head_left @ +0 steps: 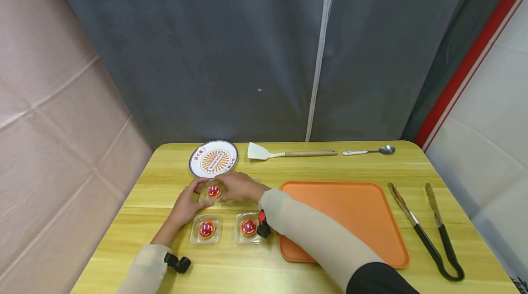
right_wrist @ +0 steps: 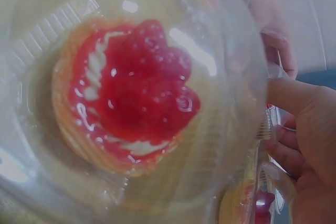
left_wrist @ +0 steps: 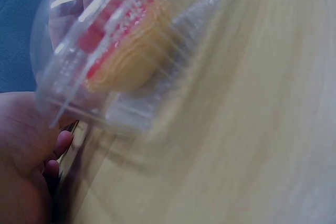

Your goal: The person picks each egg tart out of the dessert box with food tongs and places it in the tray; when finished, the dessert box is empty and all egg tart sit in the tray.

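In the head view, my left hand (head_left: 186, 204) and right hand (head_left: 238, 187) hold a clear plastic box with a red-topped tart (head_left: 214, 191) from opposite sides, just below the plate. Two more boxed tarts sit nearer me: a left one (head_left: 206, 229) and a right one (head_left: 249, 228), the latter partly under my right wrist. The right wrist view has a tart (right_wrist: 126, 98) with red fruit and cream large under a domed lid; my fingers are beyond it at the right. In the left wrist view, a boxed tart (left_wrist: 131, 51) partly covers my hand; which box this is, I cannot tell.
A patterned round plate (head_left: 213, 159) lies at the back left. Right of it are a white spatula (head_left: 288, 153) and a spoon (head_left: 369, 151). An orange tray (head_left: 350, 220) lies partly under my right forearm, with black-handled tongs (head_left: 429, 234) to its right.
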Demonstrator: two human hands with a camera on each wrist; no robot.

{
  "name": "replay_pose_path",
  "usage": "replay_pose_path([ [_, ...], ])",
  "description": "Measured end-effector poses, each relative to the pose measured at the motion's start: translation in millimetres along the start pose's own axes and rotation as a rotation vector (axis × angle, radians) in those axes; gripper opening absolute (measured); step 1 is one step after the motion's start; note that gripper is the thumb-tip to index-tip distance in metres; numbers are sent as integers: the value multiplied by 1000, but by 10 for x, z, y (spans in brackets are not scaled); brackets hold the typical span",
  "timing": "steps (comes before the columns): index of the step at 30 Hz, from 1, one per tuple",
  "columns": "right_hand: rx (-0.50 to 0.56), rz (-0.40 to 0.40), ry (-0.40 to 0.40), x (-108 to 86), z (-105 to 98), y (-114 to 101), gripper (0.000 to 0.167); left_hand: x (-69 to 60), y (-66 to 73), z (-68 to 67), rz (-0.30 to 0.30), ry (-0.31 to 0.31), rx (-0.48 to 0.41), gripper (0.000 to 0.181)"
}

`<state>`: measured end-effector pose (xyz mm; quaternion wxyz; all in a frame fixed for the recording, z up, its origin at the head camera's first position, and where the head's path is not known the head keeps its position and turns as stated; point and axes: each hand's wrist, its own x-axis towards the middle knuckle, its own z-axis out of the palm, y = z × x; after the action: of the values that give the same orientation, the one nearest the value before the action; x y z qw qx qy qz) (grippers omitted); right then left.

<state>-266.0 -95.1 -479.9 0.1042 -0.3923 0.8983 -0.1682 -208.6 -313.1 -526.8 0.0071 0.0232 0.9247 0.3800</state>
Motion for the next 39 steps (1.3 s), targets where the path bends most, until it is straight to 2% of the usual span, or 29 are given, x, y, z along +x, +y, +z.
replay_pose_path([
  [6, 31, 1, -11, 4, -32, -8, 63, -8, -6, 8, -2, 0, -1, 76],
  [12, 76, 1, -25, -19, -105, -22, 70, -12, -2, 21, 9, 9, -11, 78],
  [22, 132, -5, -24, -37, -184, -29, 72, -14, 10, -15, 26, -15, -49, 87],
  [25, 146, -2, -26, -26, -189, -28, 71, -14, -2, -46, 47, -40, -65, 90],
  [31, 156, 15, -44, -10, -232, -36, 73, -19, 21, -145, 47, -90, -84, 90],
  [34, 168, 0, -50, -11, -272, -48, 74, -35, 44, -205, 69, -88, -76, 86],
  [39, 211, -60, -40, -35, -364, -86, 73, -75, 103, -348, 132, -47, -78, 71],
])
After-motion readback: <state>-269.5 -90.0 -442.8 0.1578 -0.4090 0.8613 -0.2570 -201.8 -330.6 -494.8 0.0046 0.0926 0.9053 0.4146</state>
